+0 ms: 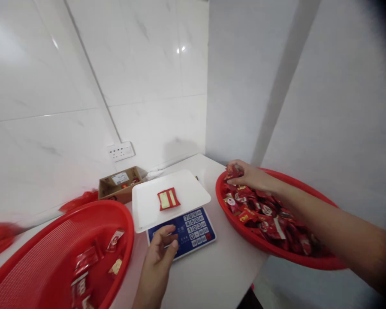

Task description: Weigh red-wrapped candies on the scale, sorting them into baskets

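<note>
The right hand [252, 176] grips red-wrapped goods [232, 171] at the right basket [251, 238]; the left hand [159, 255], its grip released, is at the scale [194, 231].

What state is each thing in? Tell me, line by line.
Right grip: closed on red-wrapped pieces
Left grip: half open, apparently holding nothing
Striped packet: lying flat on the tray
Scale: loaded; display not visible
Right basin: well filled with wrapped packets
Left basin: sparsely filled
Cardboard box: open on top
Wall socket: no plug visible
</note>
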Demonstrator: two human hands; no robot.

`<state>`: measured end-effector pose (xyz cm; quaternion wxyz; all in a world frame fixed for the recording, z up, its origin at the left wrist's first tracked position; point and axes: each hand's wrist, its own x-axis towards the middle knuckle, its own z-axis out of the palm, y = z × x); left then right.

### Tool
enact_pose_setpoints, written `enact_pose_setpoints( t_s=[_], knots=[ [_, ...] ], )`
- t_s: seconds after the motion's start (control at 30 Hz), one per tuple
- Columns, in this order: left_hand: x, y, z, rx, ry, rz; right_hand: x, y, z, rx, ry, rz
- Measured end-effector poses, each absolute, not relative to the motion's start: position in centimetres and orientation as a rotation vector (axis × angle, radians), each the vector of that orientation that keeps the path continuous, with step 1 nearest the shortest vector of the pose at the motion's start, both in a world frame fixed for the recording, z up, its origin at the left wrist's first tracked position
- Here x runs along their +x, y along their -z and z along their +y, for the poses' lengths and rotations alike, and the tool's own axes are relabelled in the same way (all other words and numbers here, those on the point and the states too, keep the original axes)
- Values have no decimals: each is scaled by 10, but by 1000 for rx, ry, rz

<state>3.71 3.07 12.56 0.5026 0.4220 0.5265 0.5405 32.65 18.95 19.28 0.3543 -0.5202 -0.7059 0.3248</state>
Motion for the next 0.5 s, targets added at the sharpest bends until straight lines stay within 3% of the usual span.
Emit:
enact_pose_setpoints(
  t_s=[0.2,0.4,0.5],
  knots=[
    [31,-131,15,1125,-1286,1332,240,-172,207,-1199,-1136,-2080],
    [8,-128,-3,1081,-1325,1433,201,-169,231,-1285,-773,-2260],
    [1,-130,-8,1062,-1342,1413,181,-178,233,-1240,-792,-2258]
  ],
)
